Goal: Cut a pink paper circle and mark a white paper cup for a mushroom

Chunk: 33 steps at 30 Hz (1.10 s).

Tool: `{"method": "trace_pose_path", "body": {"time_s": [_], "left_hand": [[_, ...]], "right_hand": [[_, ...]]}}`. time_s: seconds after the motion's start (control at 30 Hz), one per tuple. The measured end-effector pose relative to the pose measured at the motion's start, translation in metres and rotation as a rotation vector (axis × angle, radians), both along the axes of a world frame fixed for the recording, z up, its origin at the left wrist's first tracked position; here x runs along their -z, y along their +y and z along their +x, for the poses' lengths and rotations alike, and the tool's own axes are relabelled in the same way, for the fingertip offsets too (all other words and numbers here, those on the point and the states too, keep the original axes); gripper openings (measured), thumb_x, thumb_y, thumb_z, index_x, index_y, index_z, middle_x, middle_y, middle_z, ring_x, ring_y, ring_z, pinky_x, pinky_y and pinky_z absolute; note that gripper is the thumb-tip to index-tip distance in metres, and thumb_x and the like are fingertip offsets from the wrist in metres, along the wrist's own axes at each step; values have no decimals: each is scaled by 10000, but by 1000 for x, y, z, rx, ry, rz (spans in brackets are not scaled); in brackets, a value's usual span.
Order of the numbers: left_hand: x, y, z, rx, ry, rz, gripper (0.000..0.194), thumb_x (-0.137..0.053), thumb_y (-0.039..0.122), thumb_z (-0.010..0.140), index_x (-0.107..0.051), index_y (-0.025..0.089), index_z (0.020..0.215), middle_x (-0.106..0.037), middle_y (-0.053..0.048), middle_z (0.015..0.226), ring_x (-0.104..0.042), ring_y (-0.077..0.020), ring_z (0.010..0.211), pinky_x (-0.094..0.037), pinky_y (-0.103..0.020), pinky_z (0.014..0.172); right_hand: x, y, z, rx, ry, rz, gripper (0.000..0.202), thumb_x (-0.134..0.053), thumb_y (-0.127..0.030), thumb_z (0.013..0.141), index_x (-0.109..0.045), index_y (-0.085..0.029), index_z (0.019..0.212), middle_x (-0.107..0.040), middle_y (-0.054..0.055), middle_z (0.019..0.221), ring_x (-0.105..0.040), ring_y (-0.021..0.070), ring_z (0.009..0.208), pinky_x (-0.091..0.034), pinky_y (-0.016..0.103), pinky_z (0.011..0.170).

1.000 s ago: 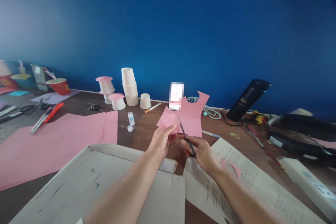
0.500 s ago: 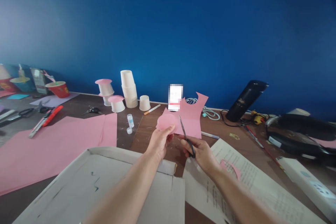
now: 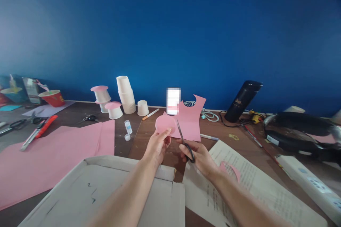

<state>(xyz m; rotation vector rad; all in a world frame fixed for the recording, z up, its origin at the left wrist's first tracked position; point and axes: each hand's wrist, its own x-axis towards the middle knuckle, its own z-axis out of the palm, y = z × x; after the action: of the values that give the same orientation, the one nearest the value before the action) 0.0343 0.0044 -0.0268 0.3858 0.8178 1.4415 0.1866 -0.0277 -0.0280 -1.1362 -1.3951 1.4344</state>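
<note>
My left hand [image 3: 159, 146] pinches a round pink paper disc [image 3: 164, 123] by its lower right edge, held up over the table. Just to its right, my right hand [image 3: 198, 155] grips a pair of dark-handled scissors [image 3: 183, 138], blades pointing up and away beside the disc. Behind them lies a pink paper sheet [image 3: 189, 122] with curved bites cut from its edges. A curved pink paper scrap [image 3: 232, 171] rests on a printed sheet [image 3: 255, 181] under my right forearm.
White paper cups [image 3: 127, 94], some topped with pink discs, stand by the wall. At left are pink sheets [image 3: 58, 152] and a red utility knife [image 3: 42, 129]. A cardboard box lid [image 3: 117, 191] lies in front. Right are a black bottle [image 3: 242, 103] and a power strip [image 3: 306, 181].
The view has shifted, so most things sit a little further left. My hands still hold the paper disc and the scissors, in nearly the same pose.
</note>
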Motion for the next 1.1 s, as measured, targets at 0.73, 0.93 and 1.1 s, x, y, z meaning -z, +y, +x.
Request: {"method": "trace_pose_path", "body": {"time_s": [0.73,0.93,1.1], "left_hand": [[-6,-4,3,81,-142,-61,178,-727,121,684,-611,115,819,-642,-25,696,-563,-79,544,-494,-205,550],[-5,-4,2,123,-156,-70,128,-712,149,706,-615,115,782,-617,-28,653,-552,-93,536,-500,-222,563],[-6,-5,3,146,-138,-70,132,-703,219,725,-607,130,732,-589,-29,609,-547,-107,533,-487,-233,552]], "right_hand": [[4,-1,0,-102,40,-9,525,-632,-499,785,-620,-163,1189,-614,16,690,-556,123,612,-385,253,574],[2,-2,-1,-100,42,-14,538,-647,-503,768,-627,-154,1178,-604,13,672,-550,125,607,-398,258,572],[2,-2,-2,-102,6,16,529,-638,-515,768,-642,-154,1155,-603,10,664,-552,125,598,-406,260,565]]}}
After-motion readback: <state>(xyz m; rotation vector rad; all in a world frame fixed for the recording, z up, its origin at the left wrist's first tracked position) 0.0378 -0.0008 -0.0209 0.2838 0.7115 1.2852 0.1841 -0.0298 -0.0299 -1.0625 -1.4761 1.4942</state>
